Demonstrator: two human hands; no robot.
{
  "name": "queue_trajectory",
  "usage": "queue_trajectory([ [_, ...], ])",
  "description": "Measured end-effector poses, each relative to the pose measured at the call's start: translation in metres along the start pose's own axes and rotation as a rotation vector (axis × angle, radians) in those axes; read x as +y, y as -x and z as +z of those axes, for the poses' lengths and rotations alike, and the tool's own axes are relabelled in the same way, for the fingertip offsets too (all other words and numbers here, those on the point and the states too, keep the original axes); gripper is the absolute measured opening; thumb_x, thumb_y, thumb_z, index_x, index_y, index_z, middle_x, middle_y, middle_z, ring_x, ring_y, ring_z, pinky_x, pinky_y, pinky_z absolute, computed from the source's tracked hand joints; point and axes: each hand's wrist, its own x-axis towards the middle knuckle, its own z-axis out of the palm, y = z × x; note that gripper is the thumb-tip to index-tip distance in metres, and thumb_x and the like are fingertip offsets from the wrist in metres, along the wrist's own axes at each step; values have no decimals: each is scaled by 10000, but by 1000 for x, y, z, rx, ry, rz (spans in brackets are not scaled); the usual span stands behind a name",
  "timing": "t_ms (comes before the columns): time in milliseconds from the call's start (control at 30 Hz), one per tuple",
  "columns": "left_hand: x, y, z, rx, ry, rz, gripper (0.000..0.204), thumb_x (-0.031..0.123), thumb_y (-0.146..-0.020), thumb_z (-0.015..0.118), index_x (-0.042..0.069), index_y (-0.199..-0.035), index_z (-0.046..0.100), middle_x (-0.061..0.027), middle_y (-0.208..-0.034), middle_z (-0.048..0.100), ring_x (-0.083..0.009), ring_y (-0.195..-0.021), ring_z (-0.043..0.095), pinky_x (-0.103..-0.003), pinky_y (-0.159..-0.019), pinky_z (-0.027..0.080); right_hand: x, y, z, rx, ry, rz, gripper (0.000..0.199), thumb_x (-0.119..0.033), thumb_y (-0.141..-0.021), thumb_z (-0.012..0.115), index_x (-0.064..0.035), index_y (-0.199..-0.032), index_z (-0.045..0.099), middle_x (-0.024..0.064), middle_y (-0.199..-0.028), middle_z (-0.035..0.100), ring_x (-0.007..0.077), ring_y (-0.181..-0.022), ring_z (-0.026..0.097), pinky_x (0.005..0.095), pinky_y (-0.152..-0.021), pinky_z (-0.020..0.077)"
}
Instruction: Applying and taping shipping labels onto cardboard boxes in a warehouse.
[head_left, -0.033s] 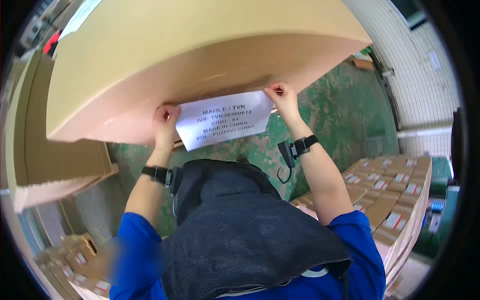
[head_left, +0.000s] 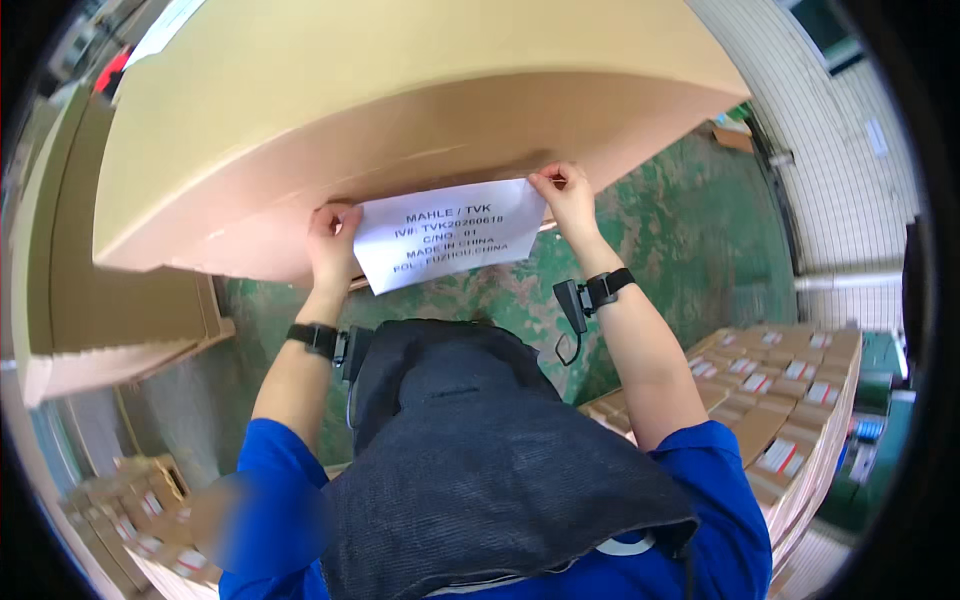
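Observation:
A large tan cardboard box (head_left: 400,110) fills the upper part of the head view. A white paper sheet (head_left: 450,235) with black print lies against its lower side. My left hand (head_left: 333,235) pinches the sheet's upper left corner and presses it to the box. My right hand (head_left: 563,195) pinches the upper right corner the same way. Each wrist carries a black band with a small device. A dark cloth head cover (head_left: 480,450) hides the space below my hands.
Another big cardboard box (head_left: 110,290) stands at the left. Stacks of small labelled cartons (head_left: 790,400) rise at the right, and more cartons (head_left: 130,510) sit at the lower left. A worn green floor (head_left: 700,230) lies beneath, with a white ribbed wall (head_left: 830,150) beyond.

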Motion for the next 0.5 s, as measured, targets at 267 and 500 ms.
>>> queue_trajectory([
  [267, 6, -3, 58, 358, -91, 206, 131, 157, -693, 719, 68, -747, 639, -90, -796, 527, -217, -835, 488, -326, -760, 404, 24, -52, 1, 126, -30, -182, 192, -183, -674, 735, -39, -748, 631, 99, -812, 558, 222, -783, 552, 316, -727, 445],
  [500, 11, -4, 69, 486, -107, 239, 153, 177, -682, 731, 68, -700, 626, -85, -761, 510, -213, -813, 475, -331, -752, 393, 29, -55, 5, 251, -34, -222, 200, -178, -656, 748, -38, -695, 610, 93, -790, 543, 220, -725, 525, 323, -691, 431],
])
